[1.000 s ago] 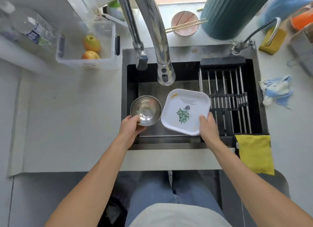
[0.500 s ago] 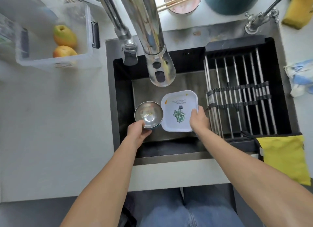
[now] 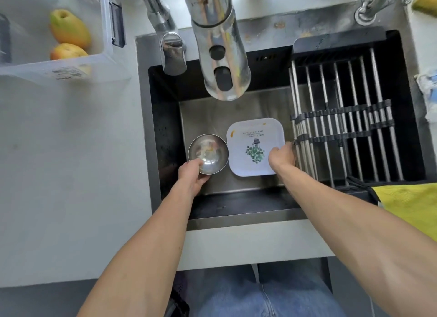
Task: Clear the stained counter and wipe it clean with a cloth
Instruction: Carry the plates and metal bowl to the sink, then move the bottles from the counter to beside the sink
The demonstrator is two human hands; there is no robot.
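Observation:
Deep in the black sink, my left hand grips the near rim of a small steel bowl. Beside it on the right lies a white square plate with a green plant print and orange smears; my right hand holds its near right corner. Both dishes sit low at the sink bottom, touching or nearly touching each other. A yellow cloth hangs over the sink's front right edge. The grey counter stretches to the left.
A large chrome faucet hangs over the sink, close to my head. A metal roll-up rack covers the sink's right half. A clear bin with two pieces of fruit stands at back left. A blue-white rag lies at right.
Both hands have gone down into the sink with the bowl and the plate, from near the rim to the bottom. The camera has leaned forward over the sink.

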